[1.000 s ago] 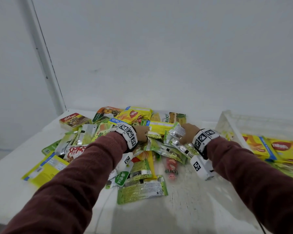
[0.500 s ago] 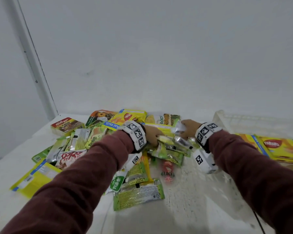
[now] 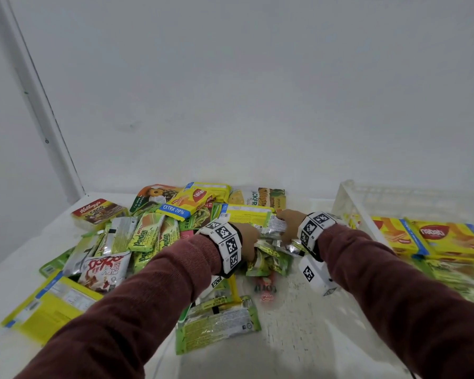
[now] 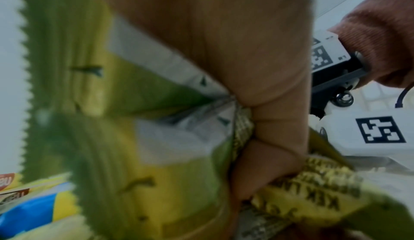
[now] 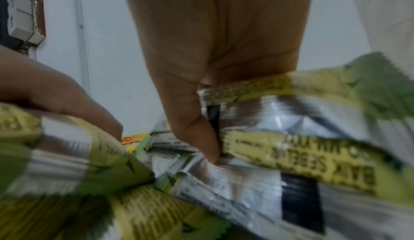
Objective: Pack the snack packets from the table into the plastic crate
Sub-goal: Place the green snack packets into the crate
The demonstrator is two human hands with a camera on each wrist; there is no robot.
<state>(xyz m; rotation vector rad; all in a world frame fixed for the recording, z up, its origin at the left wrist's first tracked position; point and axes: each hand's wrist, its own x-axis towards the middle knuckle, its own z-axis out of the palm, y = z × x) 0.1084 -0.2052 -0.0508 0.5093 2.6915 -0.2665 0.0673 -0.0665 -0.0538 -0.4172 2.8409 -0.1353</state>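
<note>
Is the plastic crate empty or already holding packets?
Holding packets: yellow wafer packets lie inside the plastic crate.

Plastic crate (image 3: pixel 348 203): running off the head view's right edge. Green packets (image 4: pixel 134 137): blurring out in both wrist views, print unreadable. Left hand (image 3: pixel 248 242): fingers hiding under packets at head view's centre.

A bare white-walled room (image 3: pixel 257 91) holding a white table (image 3: pixel 312 337).
</note>
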